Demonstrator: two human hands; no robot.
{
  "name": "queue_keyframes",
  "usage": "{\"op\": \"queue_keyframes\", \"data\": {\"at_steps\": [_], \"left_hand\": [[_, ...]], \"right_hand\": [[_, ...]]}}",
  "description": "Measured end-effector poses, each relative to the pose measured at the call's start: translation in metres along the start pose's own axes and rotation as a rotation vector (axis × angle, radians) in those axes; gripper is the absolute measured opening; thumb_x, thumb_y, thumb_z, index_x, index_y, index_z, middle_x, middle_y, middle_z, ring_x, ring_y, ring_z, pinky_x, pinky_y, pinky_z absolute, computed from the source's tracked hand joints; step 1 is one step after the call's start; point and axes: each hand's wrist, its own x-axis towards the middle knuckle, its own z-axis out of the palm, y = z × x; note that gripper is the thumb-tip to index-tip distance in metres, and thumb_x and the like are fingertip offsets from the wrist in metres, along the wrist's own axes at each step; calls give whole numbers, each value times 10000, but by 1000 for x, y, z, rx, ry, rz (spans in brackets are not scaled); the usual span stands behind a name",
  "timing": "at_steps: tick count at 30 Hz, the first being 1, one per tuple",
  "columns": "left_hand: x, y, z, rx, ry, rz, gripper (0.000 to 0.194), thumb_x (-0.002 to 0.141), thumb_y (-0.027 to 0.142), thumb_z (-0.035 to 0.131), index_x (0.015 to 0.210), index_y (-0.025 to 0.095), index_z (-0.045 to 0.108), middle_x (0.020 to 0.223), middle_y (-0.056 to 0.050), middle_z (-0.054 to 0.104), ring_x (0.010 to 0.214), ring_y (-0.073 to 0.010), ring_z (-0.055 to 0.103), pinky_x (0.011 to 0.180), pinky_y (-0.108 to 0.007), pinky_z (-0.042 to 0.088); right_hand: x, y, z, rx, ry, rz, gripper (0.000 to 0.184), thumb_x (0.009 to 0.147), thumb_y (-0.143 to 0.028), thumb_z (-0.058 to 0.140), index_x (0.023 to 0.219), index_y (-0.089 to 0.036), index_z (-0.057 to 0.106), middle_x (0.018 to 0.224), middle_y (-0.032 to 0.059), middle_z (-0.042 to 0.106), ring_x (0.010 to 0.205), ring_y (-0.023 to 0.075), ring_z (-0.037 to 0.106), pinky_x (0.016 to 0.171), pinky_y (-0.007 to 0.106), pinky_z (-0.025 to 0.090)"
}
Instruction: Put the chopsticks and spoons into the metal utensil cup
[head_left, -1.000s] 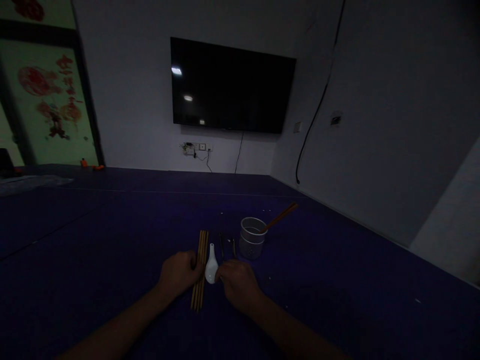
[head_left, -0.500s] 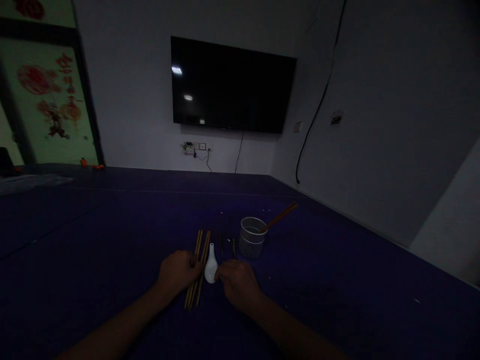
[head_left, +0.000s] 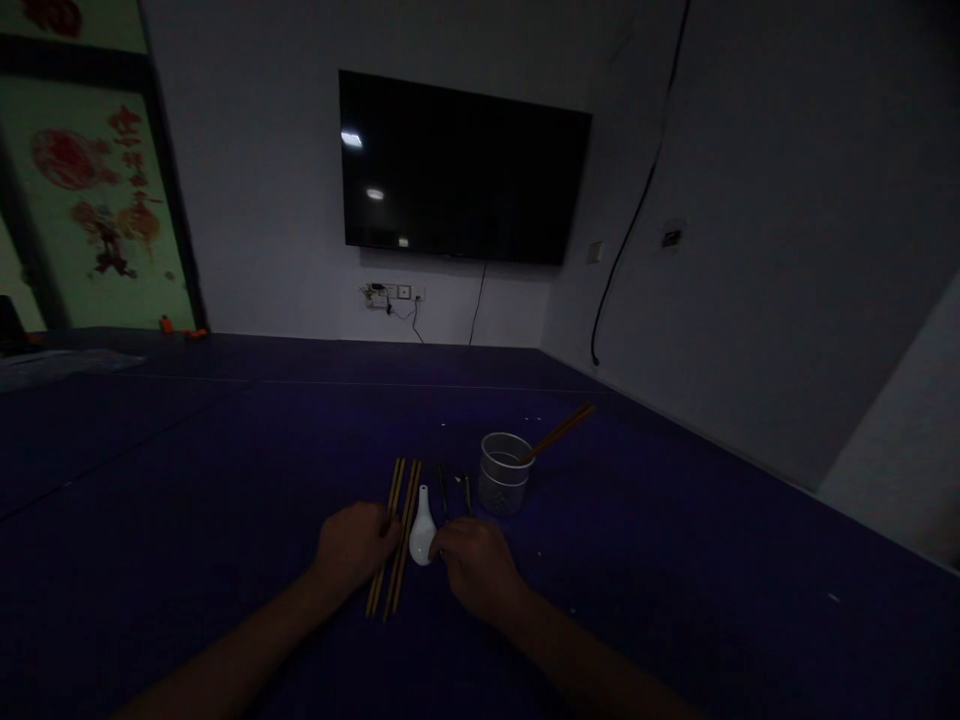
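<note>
Several wooden chopsticks point(head_left: 411, 495) lie side by side on the dark blue surface, pointing away from me. My left hand point(head_left: 356, 550) is closed around the left ones, its fingertips reaching toward those on the right. Just right of them lies a white soup spoon point(head_left: 422, 535), bowl toward me. My right hand point(head_left: 476, 565) is curled beside the spoon, with fingertips at the bowl's right edge. Two thin dark utensils point(head_left: 442, 485) run under its fingers; what it grips is hidden. Beyond my right hand stands a grey metal cup point(head_left: 502, 490) with brown chopsticks point(head_left: 566, 430) leaning in it.
A large dark television point(head_left: 465, 170) hangs on the far wall above several sockets point(head_left: 401, 292). A black cable point(head_left: 637, 210) runs down the right wall. Orange items point(head_left: 184, 330) lie by the decorated door point(head_left: 112, 200). Small white specks dot the blue surface.
The chopsticks under my left hand have shifted slightly, their near ends now forming two groups with a gap between. My right hand has stayed nearly still.
</note>
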Motion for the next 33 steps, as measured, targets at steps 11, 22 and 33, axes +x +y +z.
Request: {"op": "queue_keyframes", "data": {"at_steps": [11,22,33], "left_hand": [[2,0,-4,-3,-35,48,381,848,344,324,790,186,666,822,-92,692,815,-238,655,699,-326,467],[4,-4,-2,10,-34,69,399,855,364,315,798,188,668,846,-96,692,814,-230,653,704,-318,469],[3,-3,-6,15,-48,68,378,854,339,330,817,180,671,838,-103,694,834,-227,653,735,-317,462]], "right_hand": [[-1,0,2,24,52,-5,343,673,15,422,771,-187,682,802,40,704,772,147,639,726,229,451],[1,-3,-1,5,11,15,338,698,5,419,787,-187,683,800,40,704,775,150,640,727,234,448],[0,-2,0,6,15,-10,330,720,-2,422,792,-187,685,809,43,704,780,148,640,735,231,447]]}}
